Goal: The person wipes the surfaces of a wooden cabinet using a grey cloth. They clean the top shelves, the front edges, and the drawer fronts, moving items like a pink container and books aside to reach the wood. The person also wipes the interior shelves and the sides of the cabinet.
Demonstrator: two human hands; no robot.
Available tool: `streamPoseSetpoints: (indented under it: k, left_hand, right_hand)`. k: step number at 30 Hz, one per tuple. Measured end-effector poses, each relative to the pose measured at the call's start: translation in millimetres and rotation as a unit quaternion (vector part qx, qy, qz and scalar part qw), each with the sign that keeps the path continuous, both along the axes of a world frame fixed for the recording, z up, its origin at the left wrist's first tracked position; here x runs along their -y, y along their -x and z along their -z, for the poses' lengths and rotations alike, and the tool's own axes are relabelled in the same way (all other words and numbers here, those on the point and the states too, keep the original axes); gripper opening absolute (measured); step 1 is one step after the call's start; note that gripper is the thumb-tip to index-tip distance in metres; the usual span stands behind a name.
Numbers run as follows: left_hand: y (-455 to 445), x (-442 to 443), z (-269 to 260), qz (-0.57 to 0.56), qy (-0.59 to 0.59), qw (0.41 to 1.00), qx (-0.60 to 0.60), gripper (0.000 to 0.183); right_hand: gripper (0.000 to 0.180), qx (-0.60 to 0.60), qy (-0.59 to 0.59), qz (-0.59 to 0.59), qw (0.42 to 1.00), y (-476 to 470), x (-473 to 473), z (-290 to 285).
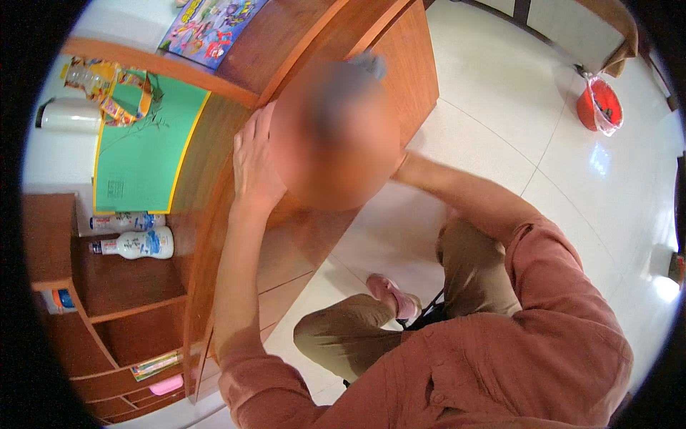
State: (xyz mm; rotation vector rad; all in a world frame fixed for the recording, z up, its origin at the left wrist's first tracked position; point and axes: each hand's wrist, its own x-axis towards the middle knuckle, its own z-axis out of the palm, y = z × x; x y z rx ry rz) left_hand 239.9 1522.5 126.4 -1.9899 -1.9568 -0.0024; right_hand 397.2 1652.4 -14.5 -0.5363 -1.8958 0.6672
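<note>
A round blurred patch covers the space between my hands, so what lies there is hidden. My left hand (256, 161) rests against the wooden desk edge, its fingers extended along the left of the patch. The patch hides the thumb side, and I cannot tell if it grips anything. Of my right arm (455, 185) the forearm and wrist show; the hand itself is behind the blur. A soft-looking grey thing (371, 64) sticks out above the patch, beside the wooden cabinet panel (410, 69). It may be cloth.
On the desk are a green mat (147, 161), a white bottle with a dark cap (69, 115) and a clear plastic bottle (86, 78). White printed bottles (142, 242) occupy a shelf. A colourful picture box (211, 32) lies above. A red lined bin (597, 104) stands on the tiled floor.
</note>
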Motion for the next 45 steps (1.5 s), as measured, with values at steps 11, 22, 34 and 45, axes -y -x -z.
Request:
streamPoseSetpoints:
  k: [11, 22, 34, 45]
  left_hand:
    - [-2.5, 0.9, -0.2, -0.018, 0.042, 0.999, 0.014, 0.08]
    - [-2.2, -6.7, 2.2, -0.052, 0.087, 0.995, 0.01, 0.087]
    - [2.2, -1.9, 6.6, -0.1, 0.114, 0.988, -0.032, 0.096]
    - [10.6, 13.7, 4.9, -0.081, 0.118, 0.989, -0.035, 0.098]
  right_hand:
    - [0.051, -0.171, 0.105, 0.231, 0.952, -3.9, -129.7, 75.6]
    - [0.068, -0.159, 0.55, 0.154, 0.805, 22.9, -50.9, 291.8]
    - [0.048, -0.222, 0.273, 0.315, 0.882, -8.2, -196.4, 265.4]
    - [0.055, -0.106, 0.537, 0.326, 0.771, 7.7, -187.0, 407.1]
